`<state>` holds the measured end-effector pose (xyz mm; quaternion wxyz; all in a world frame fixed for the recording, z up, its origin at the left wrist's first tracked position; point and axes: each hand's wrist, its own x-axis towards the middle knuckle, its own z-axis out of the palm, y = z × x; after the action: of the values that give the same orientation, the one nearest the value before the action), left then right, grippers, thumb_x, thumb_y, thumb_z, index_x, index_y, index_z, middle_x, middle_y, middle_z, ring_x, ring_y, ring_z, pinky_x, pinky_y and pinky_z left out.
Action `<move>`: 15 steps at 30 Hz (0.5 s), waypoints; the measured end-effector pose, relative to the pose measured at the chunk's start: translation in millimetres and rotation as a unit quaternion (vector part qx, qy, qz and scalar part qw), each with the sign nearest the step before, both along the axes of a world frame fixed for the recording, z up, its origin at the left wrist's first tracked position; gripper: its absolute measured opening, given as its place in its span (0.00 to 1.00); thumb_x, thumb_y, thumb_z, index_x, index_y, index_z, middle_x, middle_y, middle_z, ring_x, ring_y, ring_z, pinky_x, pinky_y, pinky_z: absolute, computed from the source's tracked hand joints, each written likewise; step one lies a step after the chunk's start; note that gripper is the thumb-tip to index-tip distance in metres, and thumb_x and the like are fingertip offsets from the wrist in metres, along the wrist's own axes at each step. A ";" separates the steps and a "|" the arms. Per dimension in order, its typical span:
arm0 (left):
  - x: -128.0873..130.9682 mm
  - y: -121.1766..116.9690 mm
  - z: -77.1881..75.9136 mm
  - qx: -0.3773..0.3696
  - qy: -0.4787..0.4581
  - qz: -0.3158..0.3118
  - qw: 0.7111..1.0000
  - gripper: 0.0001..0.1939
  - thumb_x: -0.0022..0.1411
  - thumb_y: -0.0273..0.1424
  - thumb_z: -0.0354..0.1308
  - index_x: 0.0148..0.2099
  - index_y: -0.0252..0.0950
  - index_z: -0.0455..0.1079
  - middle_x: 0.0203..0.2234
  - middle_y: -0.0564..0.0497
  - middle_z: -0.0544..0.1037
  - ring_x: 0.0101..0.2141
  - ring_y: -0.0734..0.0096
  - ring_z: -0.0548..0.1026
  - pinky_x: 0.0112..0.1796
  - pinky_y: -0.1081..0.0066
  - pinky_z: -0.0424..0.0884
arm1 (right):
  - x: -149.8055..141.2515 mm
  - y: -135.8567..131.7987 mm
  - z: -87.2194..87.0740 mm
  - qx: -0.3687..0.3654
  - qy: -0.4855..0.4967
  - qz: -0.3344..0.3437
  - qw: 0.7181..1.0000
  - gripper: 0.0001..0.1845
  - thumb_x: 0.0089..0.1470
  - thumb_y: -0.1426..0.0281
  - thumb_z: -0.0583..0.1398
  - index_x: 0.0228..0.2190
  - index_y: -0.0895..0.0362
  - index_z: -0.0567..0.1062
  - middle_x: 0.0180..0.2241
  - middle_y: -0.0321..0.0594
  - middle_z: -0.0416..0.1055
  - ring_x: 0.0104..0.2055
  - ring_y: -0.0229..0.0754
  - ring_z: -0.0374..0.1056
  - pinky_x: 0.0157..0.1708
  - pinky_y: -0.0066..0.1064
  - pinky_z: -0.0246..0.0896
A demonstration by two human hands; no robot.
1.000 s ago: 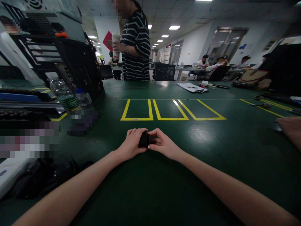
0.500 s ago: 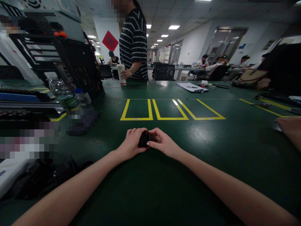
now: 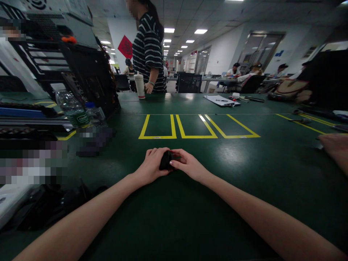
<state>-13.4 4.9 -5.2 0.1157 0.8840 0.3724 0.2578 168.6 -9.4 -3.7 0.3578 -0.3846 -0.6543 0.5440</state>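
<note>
My left hand (image 3: 152, 165) is closed around a small black object (image 3: 164, 162); the fingers (image 3: 180, 152) of my right hand (image 3: 191, 167) grip its right side. The object is between both hands, at the green worktop (image 3: 174, 217), nearer me than the yellow tape (image 3: 163, 137). Whether it touches the worktop, I cannot tell

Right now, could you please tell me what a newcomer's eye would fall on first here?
Probably the hands: the left hand and right hand meet at a small black object near the centre of the view, over the green table. Just beyond them, bright yellow tape outlines mark its surface. Farther back, left of centre, a person in a striped top stands across the table near a pale cup.
</note>
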 end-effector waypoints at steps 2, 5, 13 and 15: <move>-0.9 0.3 -0.3 -0.003 0.003 0.000 1.000 0.30 0.49 0.32 0.59 0.52 0.39 0.51 0.44 0.48 0.65 0.43 0.61 0.63 0.45 0.60 0.55 | 1.7 -0.6 0.8 0.000 -0.001 0.017 1.000 0.18 0.47 0.69 0.58 0.42 0.54 0.62 0.43 0.39 0.62 0.45 0.42 0.62 0.46 0.42 0.60; -1.6 1.3 -1.1 -0.001 0.005 0.004 1.000 0.31 0.48 0.30 0.60 0.52 0.39 0.51 0.44 0.48 0.65 0.44 0.60 0.63 0.46 0.60 0.55 | 3.5 -2.5 3.4 0.006 0.013 0.037 0.999 0.22 0.44 0.73 0.60 0.42 0.52 0.61 0.44 0.38 0.60 0.47 0.41 0.61 0.47 0.40 0.60; 0.8 0.5 0.8 0.000 -0.001 0.002 1.000 0.29 0.50 0.34 0.59 0.52 0.39 0.51 0.42 0.48 0.65 0.42 0.61 0.64 0.44 0.60 0.56 | -1.1 -0.2 2.1 0.010 0.020 -0.008 1.000 0.13 0.48 0.66 0.57 0.37 0.53 0.63 0.41 0.37 0.63 0.43 0.42 0.64 0.42 0.40 0.63; 0.8 0.7 0.1 0.001 -0.002 0.002 1.000 0.29 0.49 0.34 0.59 0.51 0.39 0.52 0.42 0.48 0.65 0.42 0.61 0.64 0.44 0.60 0.56 | -2.0 1.0 0.5 0.008 0.016 -0.015 1.000 0.15 0.48 0.67 0.58 0.39 0.53 0.63 0.41 0.38 0.63 0.44 0.42 0.63 0.43 0.40 0.62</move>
<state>-12.6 5.5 -5.1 0.1147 0.8830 0.3735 0.2601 166.6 -8.4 -3.2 0.3798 -0.3827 -0.6467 0.5395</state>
